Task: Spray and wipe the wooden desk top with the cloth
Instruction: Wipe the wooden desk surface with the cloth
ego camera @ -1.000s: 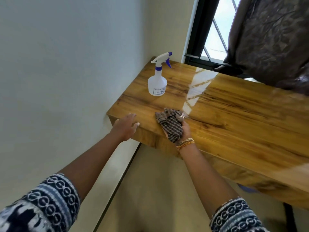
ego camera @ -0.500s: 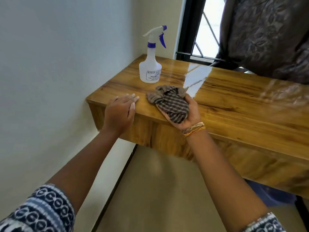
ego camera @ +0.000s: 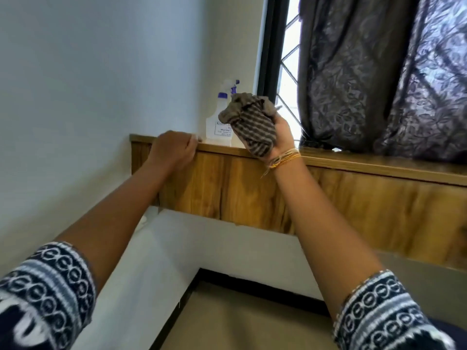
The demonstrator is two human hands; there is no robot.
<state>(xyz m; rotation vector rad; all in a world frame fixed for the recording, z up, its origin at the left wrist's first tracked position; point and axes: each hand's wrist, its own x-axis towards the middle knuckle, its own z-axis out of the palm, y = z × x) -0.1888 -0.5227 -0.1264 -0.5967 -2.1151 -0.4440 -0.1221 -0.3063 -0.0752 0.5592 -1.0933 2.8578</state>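
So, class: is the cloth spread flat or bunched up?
Bunched up: the cloth is a crumpled wad gripped in the right hand.

spray bottle [ego camera: 219,122] partly behind cloth [ego camera: 250,123], desk top [ego camera: 379,162] edge-on
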